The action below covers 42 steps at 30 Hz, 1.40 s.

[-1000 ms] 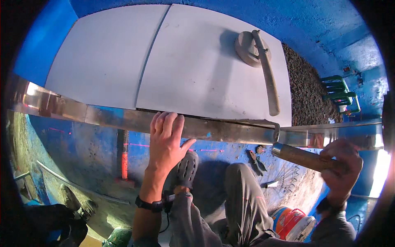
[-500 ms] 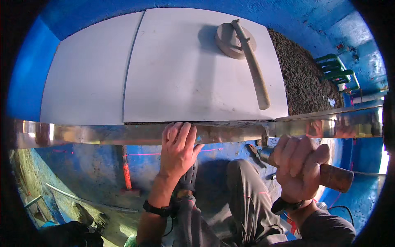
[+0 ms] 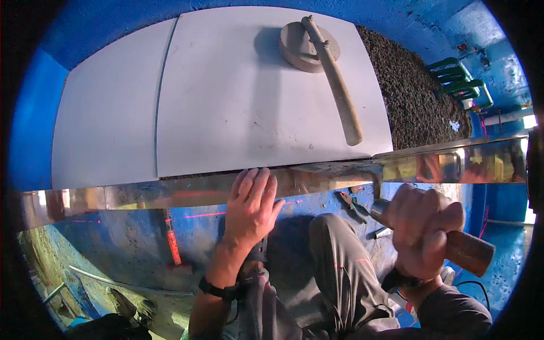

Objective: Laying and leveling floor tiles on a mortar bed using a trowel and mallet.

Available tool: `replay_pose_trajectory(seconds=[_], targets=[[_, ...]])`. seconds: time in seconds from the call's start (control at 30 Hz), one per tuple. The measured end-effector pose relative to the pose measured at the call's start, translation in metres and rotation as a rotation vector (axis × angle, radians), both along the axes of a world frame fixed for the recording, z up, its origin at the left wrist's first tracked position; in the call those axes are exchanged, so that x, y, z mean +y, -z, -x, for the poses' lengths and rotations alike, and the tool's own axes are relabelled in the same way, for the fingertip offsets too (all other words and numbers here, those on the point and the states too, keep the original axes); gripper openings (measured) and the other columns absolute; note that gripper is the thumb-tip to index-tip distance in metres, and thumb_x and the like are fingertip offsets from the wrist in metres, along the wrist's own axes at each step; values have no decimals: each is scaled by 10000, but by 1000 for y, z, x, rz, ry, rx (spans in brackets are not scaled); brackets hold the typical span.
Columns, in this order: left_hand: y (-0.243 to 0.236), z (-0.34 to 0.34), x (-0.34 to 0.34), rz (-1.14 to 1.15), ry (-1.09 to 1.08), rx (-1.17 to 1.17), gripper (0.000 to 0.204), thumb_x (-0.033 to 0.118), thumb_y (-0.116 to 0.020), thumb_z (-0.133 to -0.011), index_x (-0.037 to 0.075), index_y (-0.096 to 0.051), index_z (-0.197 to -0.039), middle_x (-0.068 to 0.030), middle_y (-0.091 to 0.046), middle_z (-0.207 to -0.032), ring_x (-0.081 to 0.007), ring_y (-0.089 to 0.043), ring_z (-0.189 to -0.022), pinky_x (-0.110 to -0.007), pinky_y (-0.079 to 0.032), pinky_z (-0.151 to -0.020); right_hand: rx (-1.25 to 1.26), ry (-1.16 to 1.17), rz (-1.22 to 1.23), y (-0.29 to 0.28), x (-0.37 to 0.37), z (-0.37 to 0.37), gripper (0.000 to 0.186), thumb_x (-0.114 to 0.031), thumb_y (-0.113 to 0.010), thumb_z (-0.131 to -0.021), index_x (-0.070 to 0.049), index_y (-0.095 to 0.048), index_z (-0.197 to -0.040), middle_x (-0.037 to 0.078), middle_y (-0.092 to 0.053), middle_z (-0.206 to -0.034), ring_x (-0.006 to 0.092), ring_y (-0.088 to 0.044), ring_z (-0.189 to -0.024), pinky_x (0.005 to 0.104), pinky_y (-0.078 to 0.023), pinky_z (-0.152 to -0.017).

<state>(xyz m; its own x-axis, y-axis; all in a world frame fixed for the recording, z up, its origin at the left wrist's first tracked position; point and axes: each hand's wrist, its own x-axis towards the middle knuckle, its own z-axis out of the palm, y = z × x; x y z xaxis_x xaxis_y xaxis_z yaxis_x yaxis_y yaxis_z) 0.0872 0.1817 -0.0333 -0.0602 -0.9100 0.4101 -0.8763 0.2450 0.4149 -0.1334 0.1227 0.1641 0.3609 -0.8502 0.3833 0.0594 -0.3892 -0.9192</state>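
My left hand [image 3: 253, 209] rests against a long shiny metal-faced edge [image 3: 198, 195], fingers stretched upward and fingertips at the near border of a large white tile [image 3: 226, 90]. My right hand [image 3: 425, 229] is closed round the wooden handle [image 3: 471, 253] of a trowel. The trowel's bent metal neck [image 3: 378, 187] rises to a grey blade [image 3: 340, 168] lying along the tile's near right border. On the tile stands a mallet with a thick round beige head [image 3: 292, 45], its wooden handle [image 3: 340, 96] slanting toward me.
A second white tile [image 3: 107, 107] adjoins on the left. Dark gritty mortar [image 3: 419, 102] lies exposed on the right, near green pipes [image 3: 467, 85]. Pliers [image 3: 352, 207] lie below the edge, beside my knee [image 3: 334, 243]. An orange-red bar [image 3: 173, 243] stands at lower left.
The view has shifted, so the tiles and mallet sit slightly further left. My left hand stays at the edge; my right still grips the trowel, slightly further right in view.
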Motion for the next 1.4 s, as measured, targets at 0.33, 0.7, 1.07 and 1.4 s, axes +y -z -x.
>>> replay_pose_trajectory(seconds=[0.33, 0.7, 1.07, 1.4], targets=[[-10, 23, -14, -96, 148, 19, 641, 287, -879, -740, 10, -639, -1265, -144, -582, -1357, -353, -534, -1280, -500, -439, -1112, 13, 74, 45, -2, -8, 27, 383, -434, -678, -1013, -167, -468, -837, -19, -519, -651, 145, -489, -530, 332, -432, -535], [-5, 24, -17, -47, 37, -23, 620, 254, -874, -744, 26, -643, -1272, -117, -580, -1300, -359, -550, -1200, -510, -451, -1027, -30, -34, 137, -4, -30, 62, 246, -283, -589, -1040, -138, -472, -879, -20, -513, -687, 133, -463, -571, 324, -395, -580], [-7, 26, -18, -50, 30, -73, 508, 238, -833, -789, 14, -668, -1214, -123, -592, -1283, -330, -555, -1200, -503, -471, -1026, 49, 2, 199, -5, -38, 88, 258, -295, -612, -1044, -134, -479, -893, -8, -533, -701, 134, -479, -562, 336, -393, -577], [-10, 26, -18, -87, 58, -70, 587, 233, -848, -780, 6, -631, -1277, -150, -571, -1321, -381, -540, -1215, -528, -452, -1037, 98, 96, 196, -3, -39, 90, 313, -337, -649, -1038, -129, -488, -871, -10, -543, -704, 132, -484, -567, 329, -396, -566]])
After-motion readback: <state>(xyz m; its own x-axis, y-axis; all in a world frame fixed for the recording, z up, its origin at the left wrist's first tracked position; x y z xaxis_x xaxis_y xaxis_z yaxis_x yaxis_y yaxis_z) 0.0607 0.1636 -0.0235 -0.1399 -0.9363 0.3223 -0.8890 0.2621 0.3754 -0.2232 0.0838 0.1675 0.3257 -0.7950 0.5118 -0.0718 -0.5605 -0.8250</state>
